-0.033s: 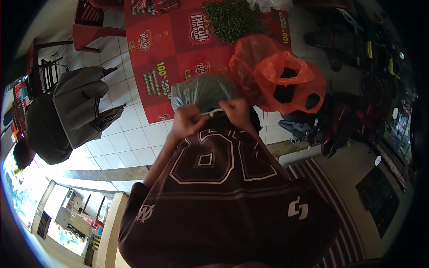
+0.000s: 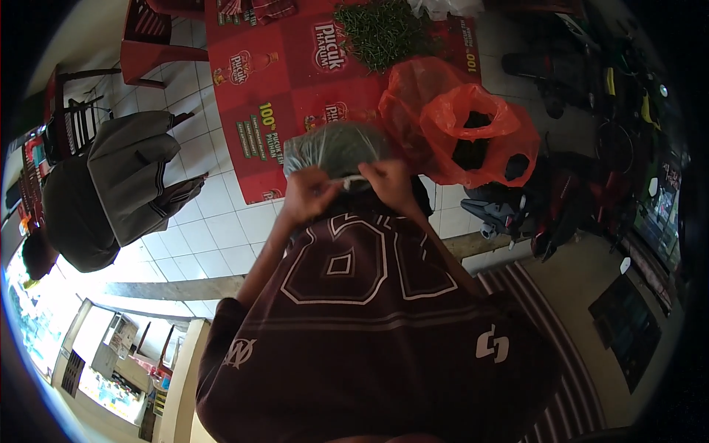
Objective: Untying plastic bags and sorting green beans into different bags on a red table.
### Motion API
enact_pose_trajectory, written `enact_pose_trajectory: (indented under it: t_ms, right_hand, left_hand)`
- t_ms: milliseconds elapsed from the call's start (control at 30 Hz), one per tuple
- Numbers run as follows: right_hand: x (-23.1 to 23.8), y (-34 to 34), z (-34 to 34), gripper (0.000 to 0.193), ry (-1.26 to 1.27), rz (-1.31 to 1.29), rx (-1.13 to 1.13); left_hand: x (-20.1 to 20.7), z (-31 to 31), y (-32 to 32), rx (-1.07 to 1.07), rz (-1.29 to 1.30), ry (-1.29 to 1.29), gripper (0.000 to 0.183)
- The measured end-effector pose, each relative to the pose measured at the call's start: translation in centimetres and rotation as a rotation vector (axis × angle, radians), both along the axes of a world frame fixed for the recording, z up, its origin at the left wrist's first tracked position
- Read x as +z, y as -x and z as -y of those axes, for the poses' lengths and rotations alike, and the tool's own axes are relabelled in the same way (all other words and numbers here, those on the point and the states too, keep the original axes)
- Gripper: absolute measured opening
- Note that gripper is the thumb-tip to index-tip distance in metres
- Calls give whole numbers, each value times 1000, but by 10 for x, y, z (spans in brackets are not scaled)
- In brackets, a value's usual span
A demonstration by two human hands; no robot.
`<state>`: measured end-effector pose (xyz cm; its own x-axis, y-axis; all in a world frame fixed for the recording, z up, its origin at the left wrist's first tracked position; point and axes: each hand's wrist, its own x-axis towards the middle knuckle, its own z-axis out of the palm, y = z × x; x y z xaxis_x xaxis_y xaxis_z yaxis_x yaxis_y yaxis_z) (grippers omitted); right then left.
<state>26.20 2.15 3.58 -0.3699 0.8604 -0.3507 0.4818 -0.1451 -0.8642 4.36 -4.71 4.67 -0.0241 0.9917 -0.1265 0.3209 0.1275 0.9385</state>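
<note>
A clear plastic bag (image 2: 336, 145) packed with something green rests at the near edge of the red-covered table. Its gathered white neck points toward me. My left hand (image 2: 309, 196) is closed, thumb and fingers pinching the left side of this neck. On the other side, my right hand (image 2: 388, 183) is closed too, gripping the neck with its thumb pressed inward. A short white twist (image 2: 350, 181) of plastic shows between the two hands. The finest detail of the fingertips is blurred.
An orange plastic bag (image 2: 487, 133) with dark green contents sits right of my hands. Behind it lies a heap of thin green stalks (image 2: 384, 33). Red plastic chairs (image 2: 156, 59) stand at the far left, a seated person (image 2: 81, 199) at left, motorbikes (image 2: 583, 192) at right.
My hands have shifted slightly at the bag's neck. The white twist between them looks shorter, and the left fingers have turned a little. The bag stays in place.
</note>
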Motion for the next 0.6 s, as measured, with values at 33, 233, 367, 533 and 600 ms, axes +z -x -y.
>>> enact_pose_trajectory:
  t_ms: [33, 233, 367, 533, 600]
  right_hand:
    - [-6, 2, -6, 36, -3, 0, -8]
    - [-23, 11, -44, 32, 73, -23, 183]
    - [-17, 16, -54, 26, -232, 2, 398]
    - [-8, 17, -67, 16, -400, 102, 537]
    - [-2, 18, -70, 15, -333, 100, 578]
  left_hand:
    - [-10, -6, 4, -8, 0, -3, 41]
    - [-41, -33, 20, 2, -29, 99, 28]
    - [-46, -38, 34, 31, -140, 34, 28]
    - [-22, -49, 31, 33, -302, -67, 32]
    - [-2, -50, 22, -22, -628, -53, 30]
